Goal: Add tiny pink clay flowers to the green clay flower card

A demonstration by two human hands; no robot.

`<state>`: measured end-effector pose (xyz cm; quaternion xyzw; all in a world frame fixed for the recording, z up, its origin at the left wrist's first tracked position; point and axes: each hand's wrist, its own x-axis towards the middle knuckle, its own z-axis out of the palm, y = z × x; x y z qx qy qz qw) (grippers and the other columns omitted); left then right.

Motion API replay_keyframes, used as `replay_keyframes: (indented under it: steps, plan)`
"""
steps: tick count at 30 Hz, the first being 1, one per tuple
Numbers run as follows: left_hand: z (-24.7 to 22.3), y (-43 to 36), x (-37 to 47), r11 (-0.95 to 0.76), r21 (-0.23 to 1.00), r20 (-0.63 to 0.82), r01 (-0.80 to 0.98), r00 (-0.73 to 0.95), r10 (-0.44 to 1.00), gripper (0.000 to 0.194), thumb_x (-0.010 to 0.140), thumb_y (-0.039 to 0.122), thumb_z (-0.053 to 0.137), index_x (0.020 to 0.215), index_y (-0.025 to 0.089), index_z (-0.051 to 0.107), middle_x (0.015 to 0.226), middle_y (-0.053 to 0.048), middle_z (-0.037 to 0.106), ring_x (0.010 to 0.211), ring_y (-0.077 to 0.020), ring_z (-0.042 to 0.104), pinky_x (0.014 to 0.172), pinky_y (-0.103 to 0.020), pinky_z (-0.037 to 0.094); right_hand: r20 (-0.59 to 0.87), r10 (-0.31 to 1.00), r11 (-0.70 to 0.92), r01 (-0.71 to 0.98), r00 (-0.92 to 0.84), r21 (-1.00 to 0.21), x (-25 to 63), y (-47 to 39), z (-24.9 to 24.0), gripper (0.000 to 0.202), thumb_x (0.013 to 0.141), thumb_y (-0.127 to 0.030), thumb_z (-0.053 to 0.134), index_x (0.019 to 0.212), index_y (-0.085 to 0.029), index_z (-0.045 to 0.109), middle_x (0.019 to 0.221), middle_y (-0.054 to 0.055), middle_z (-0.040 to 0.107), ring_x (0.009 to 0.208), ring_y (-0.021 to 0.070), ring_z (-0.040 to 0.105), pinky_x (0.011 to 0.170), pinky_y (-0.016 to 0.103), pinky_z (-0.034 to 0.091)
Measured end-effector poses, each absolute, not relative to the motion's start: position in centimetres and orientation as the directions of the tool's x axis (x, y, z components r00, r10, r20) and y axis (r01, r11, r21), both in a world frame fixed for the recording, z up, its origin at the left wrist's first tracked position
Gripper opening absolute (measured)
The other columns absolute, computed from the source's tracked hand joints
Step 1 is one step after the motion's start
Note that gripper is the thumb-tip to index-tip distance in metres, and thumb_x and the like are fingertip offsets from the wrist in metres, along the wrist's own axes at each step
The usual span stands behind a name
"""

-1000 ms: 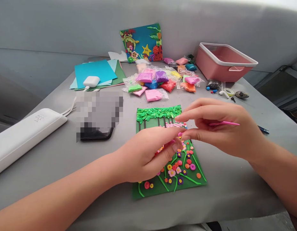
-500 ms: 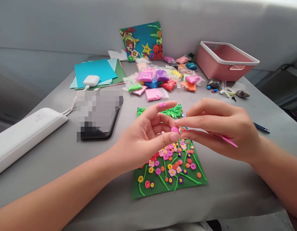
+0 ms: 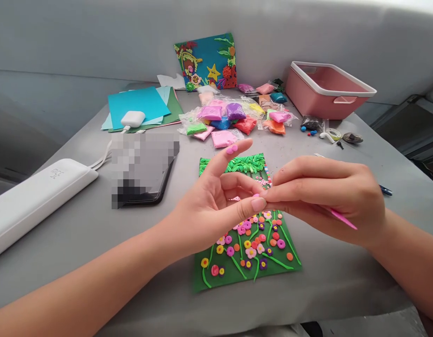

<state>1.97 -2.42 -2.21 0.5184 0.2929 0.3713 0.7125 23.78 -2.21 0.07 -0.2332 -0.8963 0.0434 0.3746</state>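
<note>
My left hand (image 3: 216,206) is closed on a small pink clay piece (image 3: 256,195), mostly hidden between thumb and fingertips. Small pink bits (image 3: 232,149) stick to its raised index finger. My right hand (image 3: 328,196) meets it at the fingertips, its thumb and index finger at the same clay. A thin pink tool (image 3: 343,218) lies in my right hand, its pointed end sticking out below the palm. Under both hands lies a dark green sheet (image 3: 227,271) with clay flowers, stems and a leafy green top.
Bagged coloured clay (image 3: 221,122) is heaped behind the sheet, below a sea picture (image 3: 205,61). A pink basket (image 3: 328,91) stands back right. Leftward are a phone (image 3: 160,173), a white power bank (image 3: 44,201), paper sheets (image 3: 135,105) and a white case (image 3: 133,118).
The pink clay is now more covered by my fingertips. My right hand has shifted slightly right and down, with the pink tool. My left index finger is raised higher.
</note>
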Motion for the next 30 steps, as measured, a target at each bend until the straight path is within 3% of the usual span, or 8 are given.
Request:
replay_keyframes:
  steps: [6,11,19,23,27,30]
  plan:
    - [-2.10,-2.44,1.96,0.206,0.946,-0.045,-0.250,0.527,0.848,0.073,0.089,0.021,0.080,0.148,0.033,0.039,0.088,0.006,0.069,0.085,-0.0092,0.067,0.079,-0.021,0.057,0.645,0.452,0.888,0.375,-0.616,-0.265,23.72,-1.92,0.10,0.008,0.094,-0.009,0.070,0.095,-0.016,0.072,0.087,0.004,0.067,0.074,0.0070,0.066,0.068,0.018,0.058]
    - [-1.88,-2.67,2.08,0.181,0.947,-0.015,-0.265,0.526,0.850,0.060,0.091,0.019,0.078,0.140,0.035,0.047,0.084,0.008,0.068,0.077,-0.0073,0.063,0.071,-0.018,0.054,0.624,0.481,0.877,0.353,-0.616,-0.328,23.65,-2.00,0.23,0.008,0.094,-0.008,0.070,0.094,-0.016,0.069,0.088,0.004,0.067,0.075,0.0079,0.067,0.066,0.019,0.055]
    - [-2.37,-2.85,2.53,0.245,0.936,-0.089,-0.253,0.505,0.859,0.050,0.094,0.020,0.074,0.138,0.024,0.050,0.090,0.004,0.071,0.083,-0.0070,0.067,0.078,-0.018,0.057,0.677,0.613,0.777,0.468,-0.407,-0.422,23.43,-1.55,-0.09,0.014,0.097,-0.008,0.061,0.096,-0.019,0.068,0.088,0.003,0.074,0.079,0.0126,0.067,0.071,0.027,0.055]
    - [-2.28,-2.83,2.50,0.224,0.940,-0.078,-0.257,0.478,0.875,0.053,0.097,0.020,0.071,0.144,0.025,0.045,0.103,0.001,0.076,0.078,-0.0065,0.068,0.078,-0.020,0.058,0.602,0.682,0.728,0.464,-0.415,-0.504,23.56,-1.90,0.17,0.013,0.102,-0.018,0.058,0.092,-0.020,0.067,0.081,0.000,0.073,0.069,0.0107,0.064,0.063,0.025,0.051]
    - [-1.88,-2.87,2.48,0.212,0.943,-0.082,-0.258,0.436,0.896,0.053,0.093,0.021,0.076,0.139,0.023,0.051,0.085,0.005,0.074,0.073,-0.0074,0.066,0.069,-0.018,0.055,0.556,0.702,0.711,0.470,-0.444,-0.522,23.65,-2.09,0.35,0.021,0.099,-0.031,0.066,0.082,-0.019,0.063,0.068,-0.002,0.066,0.058,0.0093,0.057,0.052,0.024,0.045]
    - [-1.74,-2.81,2.56,0.236,0.931,-0.102,-0.280,0.422,0.901,0.050,0.088,0.023,0.081,0.132,0.023,0.058,0.080,0.005,0.073,0.070,-0.0083,0.065,0.069,-0.020,0.055,0.570,0.671,0.741,0.451,-0.474,-0.498,23.63,-2.01,0.35,0.016,0.095,-0.028,0.073,0.084,-0.019,0.065,0.069,-0.003,0.068,0.057,0.0085,0.056,0.052,0.023,0.046]
